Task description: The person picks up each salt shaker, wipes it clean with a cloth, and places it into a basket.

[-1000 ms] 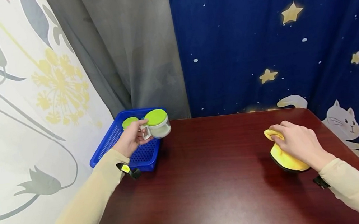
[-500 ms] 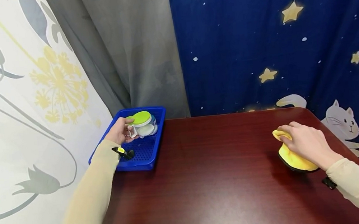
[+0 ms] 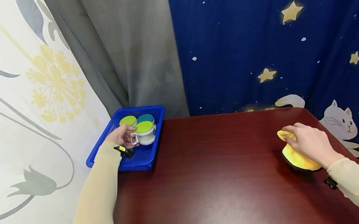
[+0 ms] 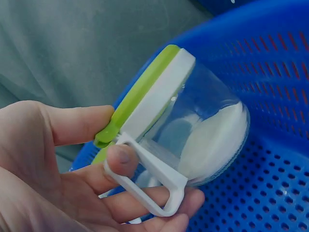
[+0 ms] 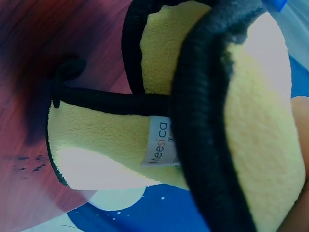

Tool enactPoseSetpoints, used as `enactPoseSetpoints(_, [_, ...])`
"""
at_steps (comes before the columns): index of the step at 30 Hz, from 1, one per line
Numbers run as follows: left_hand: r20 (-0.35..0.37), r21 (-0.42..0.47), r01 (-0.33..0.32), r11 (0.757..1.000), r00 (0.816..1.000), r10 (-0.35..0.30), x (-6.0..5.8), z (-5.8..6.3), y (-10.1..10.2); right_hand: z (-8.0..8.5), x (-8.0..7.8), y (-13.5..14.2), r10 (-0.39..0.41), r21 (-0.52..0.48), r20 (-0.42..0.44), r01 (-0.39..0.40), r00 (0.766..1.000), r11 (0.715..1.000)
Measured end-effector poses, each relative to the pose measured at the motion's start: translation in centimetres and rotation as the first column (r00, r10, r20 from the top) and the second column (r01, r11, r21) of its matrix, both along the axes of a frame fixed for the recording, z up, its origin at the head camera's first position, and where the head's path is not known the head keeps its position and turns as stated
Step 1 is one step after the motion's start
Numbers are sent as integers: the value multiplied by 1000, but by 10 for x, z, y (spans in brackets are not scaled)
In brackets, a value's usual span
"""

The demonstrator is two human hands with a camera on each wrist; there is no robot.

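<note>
My left hand (image 3: 120, 136) reaches into the blue basket (image 3: 136, 166) and pinches a clear seasoning jar (image 3: 147, 138) with a green lid and white handle. In the left wrist view, white contents show inside the jar (image 4: 212, 140); a finger goes through its handle (image 4: 166, 181) and the thumb lies on the lid's edge. Whether its base touches the basket floor I cannot tell. Behind it stand another green-lidded jar (image 3: 127, 121) and a teal-lidded jar (image 3: 145, 119). At the right of the table, my right hand (image 3: 310, 143) grips a folded yellow cloth (image 3: 298, 159) with black edging.
The basket stands at the back left of the dark red wooden table (image 3: 217, 166), near a white patterned wall covering (image 3: 56, 145). Grey and blue curtains (image 3: 232, 49) hang behind the table. A small label (image 5: 159, 140) is sewn on the cloth.
My left hand has carried the jar leftward into the basket, then lowered it toward the front of the other two jars. The right hand has shifted slightly right with the cloth.
</note>
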State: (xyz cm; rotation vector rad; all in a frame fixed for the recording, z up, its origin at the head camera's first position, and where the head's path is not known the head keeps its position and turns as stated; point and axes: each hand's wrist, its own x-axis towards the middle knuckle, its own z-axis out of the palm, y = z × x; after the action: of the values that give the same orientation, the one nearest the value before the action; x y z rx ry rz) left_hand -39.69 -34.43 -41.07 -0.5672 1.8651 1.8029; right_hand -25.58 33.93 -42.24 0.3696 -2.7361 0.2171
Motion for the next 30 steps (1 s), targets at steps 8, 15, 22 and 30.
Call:
enactPoseSetpoints(8, [-41, -96, 159, 983, 986, -164, 5, -14, -7, -8, -6, 16, -39, -15, 13, 39, 999, 999])
enactPoseSetpoints(15, [-37, -204, 173, 964, 982, -184, 2, -20, -13, -16, -8, 26, -61, -25, 54, 62, 997, 998])
enactPoseSetpoints(22, [-43, -285, 204, 937, 973, -225, 8, -17, -14, -20, -13, 29, -67, -26, 89, 70, 994, 997])
enactPoseSetpoints(30, [-76, -368, 123, 922, 984, -162, 19, -8, -4, -37, -22, 34, -100, -14, 128, 103, 987, 995])
